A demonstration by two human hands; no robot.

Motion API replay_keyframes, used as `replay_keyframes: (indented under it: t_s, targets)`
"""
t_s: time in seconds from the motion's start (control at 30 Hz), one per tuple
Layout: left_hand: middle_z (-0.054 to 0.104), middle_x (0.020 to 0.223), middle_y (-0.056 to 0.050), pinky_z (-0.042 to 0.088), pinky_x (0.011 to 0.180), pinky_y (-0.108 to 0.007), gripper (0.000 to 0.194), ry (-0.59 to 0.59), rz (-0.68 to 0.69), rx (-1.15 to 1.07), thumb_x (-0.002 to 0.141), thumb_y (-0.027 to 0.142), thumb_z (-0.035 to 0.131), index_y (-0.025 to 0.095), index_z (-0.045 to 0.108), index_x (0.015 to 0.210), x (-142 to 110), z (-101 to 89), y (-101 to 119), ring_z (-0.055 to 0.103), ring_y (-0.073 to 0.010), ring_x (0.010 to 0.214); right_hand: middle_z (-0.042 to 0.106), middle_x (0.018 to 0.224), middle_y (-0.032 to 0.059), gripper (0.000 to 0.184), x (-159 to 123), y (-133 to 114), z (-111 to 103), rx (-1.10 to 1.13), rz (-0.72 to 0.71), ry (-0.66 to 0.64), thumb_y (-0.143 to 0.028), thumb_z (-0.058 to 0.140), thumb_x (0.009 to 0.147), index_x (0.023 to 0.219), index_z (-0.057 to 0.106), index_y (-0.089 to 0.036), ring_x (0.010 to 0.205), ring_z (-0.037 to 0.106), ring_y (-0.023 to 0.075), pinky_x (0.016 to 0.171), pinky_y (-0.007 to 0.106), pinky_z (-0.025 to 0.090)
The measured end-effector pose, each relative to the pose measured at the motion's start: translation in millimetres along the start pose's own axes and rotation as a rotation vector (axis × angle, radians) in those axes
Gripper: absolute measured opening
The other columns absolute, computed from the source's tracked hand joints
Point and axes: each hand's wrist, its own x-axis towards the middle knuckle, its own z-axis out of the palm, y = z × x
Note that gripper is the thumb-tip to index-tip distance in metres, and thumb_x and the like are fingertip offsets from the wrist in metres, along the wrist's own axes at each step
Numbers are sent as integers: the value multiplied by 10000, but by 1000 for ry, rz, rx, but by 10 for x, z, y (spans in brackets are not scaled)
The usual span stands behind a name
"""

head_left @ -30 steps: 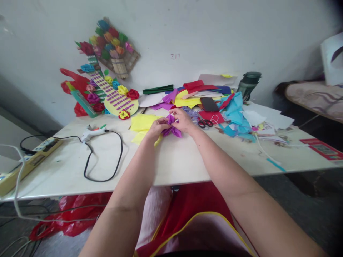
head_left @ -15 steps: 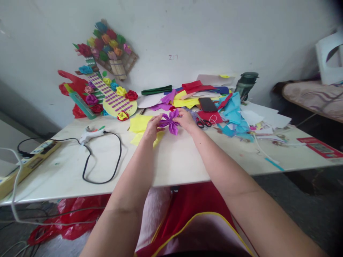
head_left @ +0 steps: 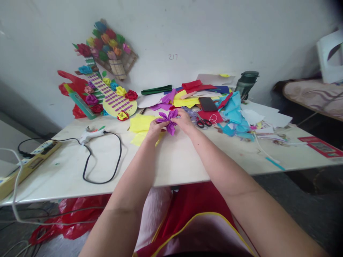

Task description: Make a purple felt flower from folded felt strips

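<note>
A purple paper flower [head_left: 168, 121] with spread, pointed petals is held above the white table [head_left: 174, 160], between both hands. My left hand [head_left: 154, 128] pinches its left side and my right hand [head_left: 184, 120] grips its right side. Just behind and under my left hand lie yellow paper sheets [head_left: 142, 123]. To the right of my right hand are black-handled scissors [head_left: 204, 123].
A heap of coloured paper [head_left: 198, 94], a black phone [head_left: 209, 104] and a dark bottle [head_left: 246, 84] fill the table's back right. A paper guitar with paper roses [head_left: 112, 96] leans at the back left. A glue gun [head_left: 92, 134] with a black cable and a power strip [head_left: 26, 162] lie left.
The folded purple piece has opened out into a flower with spread petals. Both hands have lifted it slightly and shifted it away from me.
</note>
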Motion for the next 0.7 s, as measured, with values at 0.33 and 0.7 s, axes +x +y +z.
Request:
replay_keyframes:
  t_s: [0.33,0.7]
  targets:
    - [642,668,-25,435,559,-263,317,30,-4,29,521,362,764,145,634,713,-6,-5,24,570,-139,593,566,1191,82,154,24,23,-54,-87,-133,-83,-158,639,624,774,654,-188,1118,527,238,946,396,459]
    - [634,675,-21,458,576,-282,309,-11,3,-5,532,339,752,137,637,735,-12,-20,35,578,-144,598,563,1151,87,109,37,-15,-97,-152,-270,-93,-137,659,629,725,646,-186,1151,521,239,1059,398,372]
